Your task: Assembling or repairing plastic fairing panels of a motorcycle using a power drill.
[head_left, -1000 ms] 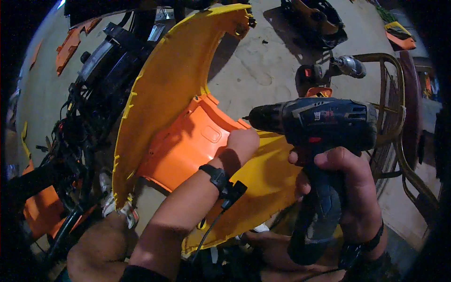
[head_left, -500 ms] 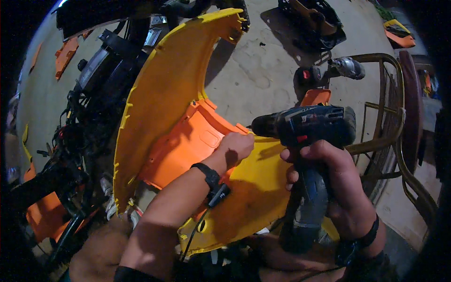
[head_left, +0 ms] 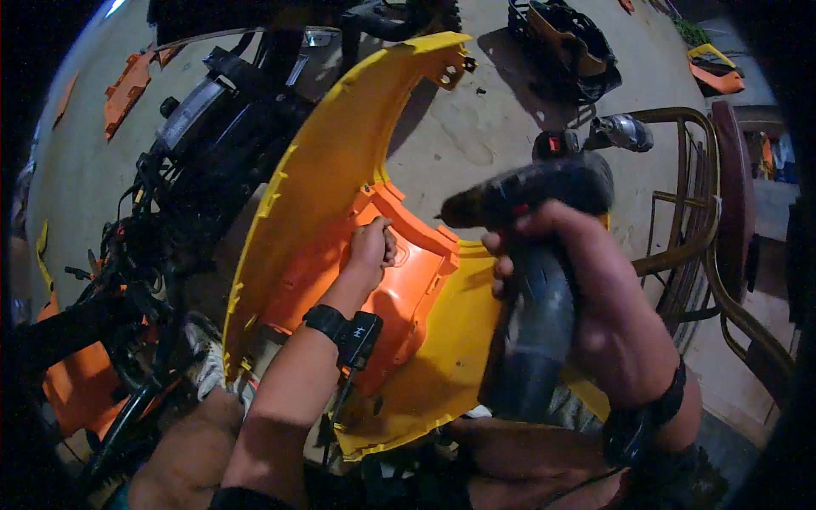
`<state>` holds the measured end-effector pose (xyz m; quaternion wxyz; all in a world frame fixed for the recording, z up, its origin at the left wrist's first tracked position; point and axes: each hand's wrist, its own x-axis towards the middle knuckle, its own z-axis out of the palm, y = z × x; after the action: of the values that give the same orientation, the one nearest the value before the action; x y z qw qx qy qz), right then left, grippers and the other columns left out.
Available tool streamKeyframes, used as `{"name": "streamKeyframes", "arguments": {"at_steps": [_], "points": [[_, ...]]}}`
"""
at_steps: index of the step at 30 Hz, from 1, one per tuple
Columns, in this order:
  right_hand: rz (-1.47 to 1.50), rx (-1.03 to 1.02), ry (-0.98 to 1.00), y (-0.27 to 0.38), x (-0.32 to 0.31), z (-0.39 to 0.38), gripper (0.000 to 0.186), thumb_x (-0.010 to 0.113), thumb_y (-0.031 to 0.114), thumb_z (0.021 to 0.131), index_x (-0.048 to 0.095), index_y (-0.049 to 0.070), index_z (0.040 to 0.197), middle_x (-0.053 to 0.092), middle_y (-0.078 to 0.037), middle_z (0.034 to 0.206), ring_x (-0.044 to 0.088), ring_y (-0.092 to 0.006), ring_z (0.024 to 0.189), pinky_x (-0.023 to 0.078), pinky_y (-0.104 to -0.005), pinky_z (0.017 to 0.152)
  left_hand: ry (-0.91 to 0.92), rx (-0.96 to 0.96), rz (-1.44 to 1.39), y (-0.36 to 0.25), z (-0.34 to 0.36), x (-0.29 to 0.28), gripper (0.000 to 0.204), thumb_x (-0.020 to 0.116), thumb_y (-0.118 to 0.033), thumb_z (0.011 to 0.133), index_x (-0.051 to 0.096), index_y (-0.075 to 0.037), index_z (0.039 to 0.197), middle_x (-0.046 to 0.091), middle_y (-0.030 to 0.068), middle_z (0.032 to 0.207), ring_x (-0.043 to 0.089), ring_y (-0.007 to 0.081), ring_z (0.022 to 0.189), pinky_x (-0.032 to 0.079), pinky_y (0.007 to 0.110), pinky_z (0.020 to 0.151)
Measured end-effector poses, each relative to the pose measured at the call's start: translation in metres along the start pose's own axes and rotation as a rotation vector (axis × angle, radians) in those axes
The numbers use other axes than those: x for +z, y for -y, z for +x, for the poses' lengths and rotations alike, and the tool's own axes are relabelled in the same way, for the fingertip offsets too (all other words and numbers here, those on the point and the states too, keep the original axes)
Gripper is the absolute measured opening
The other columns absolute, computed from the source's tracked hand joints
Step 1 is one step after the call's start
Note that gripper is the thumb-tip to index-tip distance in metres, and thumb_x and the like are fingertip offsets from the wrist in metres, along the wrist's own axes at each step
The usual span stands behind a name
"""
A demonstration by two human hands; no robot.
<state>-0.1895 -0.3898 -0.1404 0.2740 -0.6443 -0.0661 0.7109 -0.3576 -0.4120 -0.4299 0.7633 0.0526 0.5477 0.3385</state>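
Observation:
My right hand [head_left: 599,297] grips a dark cordless drill [head_left: 531,191] by its handle; the bit points left, raised above the work. Below it lies a curved assembly: an orange plastic panel [head_left: 399,310] between a long yellow crescent-shaped panel [head_left: 327,127] on the left and a yellow panel [head_left: 463,340] on the right. Above the orange panel is my left hand [head_left: 371,246], fingers curled together. Anything small within them is hidden. A small dark screw or fastener [head_left: 367,189] shows at the far left corner where orange meets yellow.
Dark machine parts with cables [head_left: 195,178] stand on the left. A metal-framed chair [head_left: 718,212] is at the right, with another power tool [head_left: 625,132] near it. A black basket [head_left: 569,51] sits at the back. Orange pieces [head_left: 127,93] lie on the floor.
My left hand has moved left from the orange-yellow joint at the right to over the middle of the orange panel. The drill has shifted slightly left and its tip has tilted down.

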Motion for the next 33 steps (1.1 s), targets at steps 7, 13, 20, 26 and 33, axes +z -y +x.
{"name": "streamKeyframes", "arguments": {"at_steps": [7,13,20,26,33], "points": [[-0.018,-0.177,0.069,0.019,0.069,0.060,0.023,0.052,0.015,0.080,0.047,-0.001,0.095,0.056,-0.014,0.072,0.059,-0.0254,0.058,0.053,-0.0372,0.055,-0.075,0.099,0.284,-0.024,0.011,-0.021,0.017,0.052,-0.021,0.084,0.047,-0.009,0.073,0.047,0.0059,0.062,0.042,0.0174,0.054,0.031,0.028,0.049],[0.176,-0.126,0.002,0.002,0.055,0.133,0.031,0.052,0.010,0.080,0.040,0.001,0.106,0.057,-0.020,0.079,0.063,-0.0295,0.064,0.057,-0.0405,0.057,-0.224,0.282,0.553,-0.015,0.006,-0.039,0.013,0.051,-0.019,0.085,0.049,-0.007,0.084,0.051,0.0102,0.074,0.046,0.0235,0.067,0.035,0.032,0.059],[0.091,0.063,0.092,-0.010,0.046,0.168,0.048,0.058,0.013,0.074,0.036,-0.003,0.114,0.060,-0.019,0.083,0.061,-0.0232,0.060,0.056,-0.0342,0.059,-0.242,0.389,0.678,-0.012,0.013,-0.035,0.018,0.051,-0.018,0.085,0.052,-0.004,0.097,0.055,0.0151,0.088,0.051,0.0307,0.082,0.039,0.036,0.071],[-0.009,0.111,0.169,0.003,0.035,0.181,0.037,0.056,0.015,0.075,0.046,-0.004,0.104,0.060,-0.016,0.081,0.060,-0.0190,0.060,0.054,-0.0307,0.056,-0.254,0.436,0.741,-0.011,0.018,-0.034,0.027,0.050,-0.016,0.086,0.055,-0.002,0.108,0.059,0.0193,0.100,0.055,0.0368,0.095,0.043,0.039,0.081],[-0.065,0.099,0.234,0.000,0.027,0.175,0.035,0.055,0.017,0.076,0.047,-0.003,0.104,0.059,-0.013,0.080,0.058,-0.0168,0.058,0.052,-0.0287,0.054,-0.238,0.507,0.841,-0.009,0.024,-0.040,0.042,0.046,-0.014,0.087,0.044,0.000,0.127,0.047,0.0225,0.129,0.044,0.0361,0.121,0.035,0.038,0.102]]}}
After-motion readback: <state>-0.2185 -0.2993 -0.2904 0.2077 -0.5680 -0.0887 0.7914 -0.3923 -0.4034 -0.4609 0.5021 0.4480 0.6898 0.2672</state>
